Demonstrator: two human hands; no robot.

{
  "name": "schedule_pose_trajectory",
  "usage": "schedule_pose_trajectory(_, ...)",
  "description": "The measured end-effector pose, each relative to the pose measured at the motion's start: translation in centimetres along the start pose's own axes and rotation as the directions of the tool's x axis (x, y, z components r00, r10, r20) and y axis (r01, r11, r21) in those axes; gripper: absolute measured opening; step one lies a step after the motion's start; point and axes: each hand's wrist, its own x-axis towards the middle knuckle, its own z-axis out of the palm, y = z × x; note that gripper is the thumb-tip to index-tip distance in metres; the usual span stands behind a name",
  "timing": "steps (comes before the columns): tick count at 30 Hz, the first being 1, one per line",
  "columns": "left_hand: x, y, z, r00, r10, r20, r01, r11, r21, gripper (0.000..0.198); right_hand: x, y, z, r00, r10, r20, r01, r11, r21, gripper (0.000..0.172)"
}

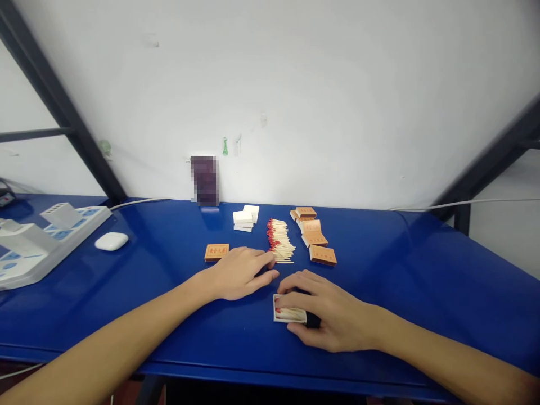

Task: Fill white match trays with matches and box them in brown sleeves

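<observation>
In the head view, the right hand [333, 315] straddles a white tray [283, 321] of matches, index fingertip over them, thumb beside the near wall; whether its grip pinches cannot be told. The left hand [240, 273], thumb and forefinger parted, rests at the near end of the loose matches [282, 239]. Beyond it, an orange matchbox [216, 251] reads 安全火柴. The surface [405, 275] extends right of further orange boxes [323, 255]; its front edge runs below both hands.

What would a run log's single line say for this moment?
left hand: beside loose matches | right hand: fingers at white tray, red-tipped matches inside | orange matchbox: partly behind left hand
</observation>
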Motion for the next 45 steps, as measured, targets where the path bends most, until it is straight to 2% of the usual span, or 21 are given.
schedule_pose_trajectory(4, 0.1, 0.1, -0.2, 1.0, -0.01, 0.022, 0.01, 1.0, -0.001, 0.028, -0.1, 0.1, -0.1, 1.0, 0.016, -0.016, -0.017, 0.999, -0.048, 0.04)
schedule_pose_trajectory(6, 0.1, 0.1, -0.2, 0.999, -0.017, 0.031, 0.017, 1.0, 0.003, 0.027, -0.1, 0.2, -0.1, 0.999, 0.009, -0.042, -0.013, 0.996, -0.084, 0.037)
schedule_pose_trajectory(9, 0.1, 0.0, -0.1, 1.0, -0.011, 0.028, 0.011, 1.0, -0.008, 0.026, -0.1, 0.7, -0.1, 0.987, -0.065, -0.145, 0.042, 0.987, -0.152, 0.031)
schedule_pose_trajectory(11, 0.1, -0.2, 0.0, 1.0, 0.002, 0.015, -0.001, 1.0, -0.022, 0.024, -0.1, 1.3, -0.2, 0.964, -0.122, -0.234, 0.072, 0.974, -0.213, 0.033)
schedule_pose_trajectory(14, 0.1, -0.5, 0.2, 1.0, 0.014, 0.005, -0.014, 0.999, -0.035, 0.025, -0.2, 2.1, -0.4, 0.949, -0.105, -0.299, 0.03, 0.969, -0.244, 0.036)
schedule_pose_trajectory(22, 0.1, -0.6, 0.3, 1.0, -0.016, -0.022, 0.016, 1.0, 0.006, 0.02, -0.4, 2.1, 0.0, 0.987, 0.041, -0.153, -0.064, 0.987, -0.145, 0.039)
schedule_pose_trajectory(28, 0.1, -0.6, 0.6, 0.992, -0.114, -0.05, 0.114, 0.993, -0.009, 0.015, -0.4, 1.9, -0.5, 0.999, 0.045, -0.022, -0.045, 0.999, -0.02, 0.04)
schedule_pose_trajectory(31, 0.1, -0.5, 0.6, 0.991, -0.118, -0.059, 0.116, 0.993, -0.03, 0.008, -0.4, 1.9, -0.9, 0.989, 0.133, -0.062, -0.131, 0.991, 0.032, 0.036)
schedule_pose_trajectory(35, 0.0, -0.6, 0.6, 0.989, -0.115, -0.094, 0.112, 0.993, -0.036, 0.005, -0.3, 2.1, -1.1, 0.966, 0.229, -0.12, -0.23, 0.973, -0.002, 0.027)
schedule_pose_trajectory(40, 0.0, -0.8, 0.8, 0.988, -0.088, -0.126, 0.086, 0.996, -0.026, 0.009, 0.0, 2.4, -0.8, 0.956, 0.274, -0.1, -0.28, 0.959, -0.043, 0.026)
schedule_pose_trajectory(45, 0.0, -0.8, 0.8, 0.989, -0.072, -0.131, 0.069, 0.997, -0.024, 0.005, 0.2, 2.3, -0.6, 0.951, 0.281, -0.13, -0.288, 0.957, -0.043, 0.023)
